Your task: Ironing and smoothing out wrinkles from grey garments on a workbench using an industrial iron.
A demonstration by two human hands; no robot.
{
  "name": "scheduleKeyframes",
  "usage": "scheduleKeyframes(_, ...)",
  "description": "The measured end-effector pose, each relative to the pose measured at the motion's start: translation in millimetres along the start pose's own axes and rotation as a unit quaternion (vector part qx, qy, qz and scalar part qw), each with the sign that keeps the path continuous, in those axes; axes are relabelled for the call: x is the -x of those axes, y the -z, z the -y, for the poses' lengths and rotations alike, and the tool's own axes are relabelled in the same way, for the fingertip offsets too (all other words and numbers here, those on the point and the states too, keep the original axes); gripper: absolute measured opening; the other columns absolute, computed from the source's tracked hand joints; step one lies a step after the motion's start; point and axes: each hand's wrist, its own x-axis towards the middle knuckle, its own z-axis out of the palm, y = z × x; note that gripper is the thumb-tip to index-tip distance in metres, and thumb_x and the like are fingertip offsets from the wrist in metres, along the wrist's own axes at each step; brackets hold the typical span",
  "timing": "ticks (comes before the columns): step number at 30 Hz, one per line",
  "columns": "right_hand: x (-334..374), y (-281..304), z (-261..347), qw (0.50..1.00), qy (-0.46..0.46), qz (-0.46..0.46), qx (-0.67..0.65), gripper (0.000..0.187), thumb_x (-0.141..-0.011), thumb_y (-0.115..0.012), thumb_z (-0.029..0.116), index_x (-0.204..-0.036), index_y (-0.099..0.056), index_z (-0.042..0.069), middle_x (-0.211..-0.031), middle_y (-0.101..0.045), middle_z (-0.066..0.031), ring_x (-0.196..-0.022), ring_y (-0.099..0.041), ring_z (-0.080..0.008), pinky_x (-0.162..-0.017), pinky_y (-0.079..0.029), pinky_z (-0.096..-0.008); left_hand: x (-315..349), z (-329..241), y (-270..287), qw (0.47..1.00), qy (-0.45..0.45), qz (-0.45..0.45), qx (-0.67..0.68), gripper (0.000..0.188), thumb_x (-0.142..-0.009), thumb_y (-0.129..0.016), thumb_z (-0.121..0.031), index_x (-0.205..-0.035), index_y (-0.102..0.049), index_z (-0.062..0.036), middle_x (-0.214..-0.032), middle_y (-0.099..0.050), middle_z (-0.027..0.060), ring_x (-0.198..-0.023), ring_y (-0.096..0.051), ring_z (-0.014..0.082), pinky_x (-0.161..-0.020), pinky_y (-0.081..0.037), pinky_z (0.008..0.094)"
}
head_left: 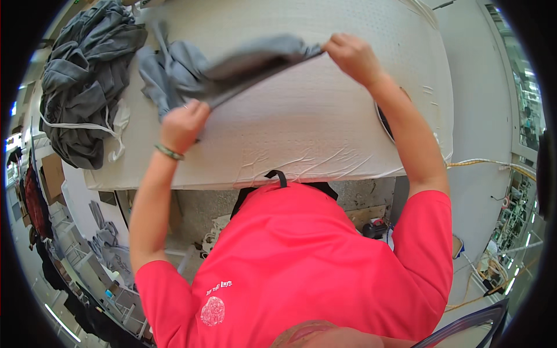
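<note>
A grey garment is stretched between my two hands over the white cloth-covered table, its upper edge pulled into a nearly straight slanting line. My left hand is closed on one end, nearer to me. Farther away and to the right, my right hand grips the other end. The cloth is blurred by motion, so its exact kind is unclear. Its looser folds trail to the left onto the table, beside a heap of grey clothing.
White fabric strips hang over the heap at the left. The padded table has a wrinkled front edge. A dark curved object lies partly hidden behind my right forearm. A yellowish cord runs off to the right.
</note>
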Motion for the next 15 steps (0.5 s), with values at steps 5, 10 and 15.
scheduleKeyframes(5, 101.6, -16.3, 34.7, 0.993, -0.029, 0.095, -0.056, 0.013, -0.083, -0.069, 0.006, -0.094, -0.071, 0.012, -0.089, -0.064, -0.0034, -0.081, -0.065, -0.0235, -0.072, -0.055, -0.0362, 50.2, -110.3, -38.6, 0.991, 0.091, 0.087, 0.043, 0.012, -0.086, -0.066, -0.010, -0.097, -0.063, -0.0127, -0.084, -0.059, 0.0051, -0.064, -0.061, 0.0243, -0.056, -0.048, 0.0386)
scheduleKeyframes(10, 163.6, -19.2, 60.2, 0.988, -0.112, 0.066, -0.087, 0.017, -0.083, -0.071, 0.009, -0.100, -0.071, 0.011, -0.100, -0.069, -0.0048, -0.090, -0.068, -0.0247, -0.076, -0.056, -0.0368, 47.5, -178.3, -47.0, 0.974, 0.204, 0.069, 0.076, 0.025, -0.087, -0.067, -0.009, -0.112, -0.069, -0.0089, -0.095, -0.066, 0.0085, -0.078, -0.065, 0.0278, -0.068, -0.053, 0.0420)
scheduleKeyframes(15, 142.1, -26.0, 79.5, 0.918, -0.355, 0.011, -0.177, 0.018, -0.090, -0.072, 0.016, -0.106, -0.071, 0.010, -0.106, -0.071, -0.0088, -0.095, -0.069, -0.0284, -0.080, -0.056, -0.0399, -19.2, -182.4, -59.6, 0.969, 0.152, 0.006, 0.194, 0.034, -0.091, -0.065, -0.006, -0.125, -0.067, -0.0060, -0.116, -0.069, 0.0112, -0.106, -0.067, 0.0317, -0.090, -0.054, 0.0431)
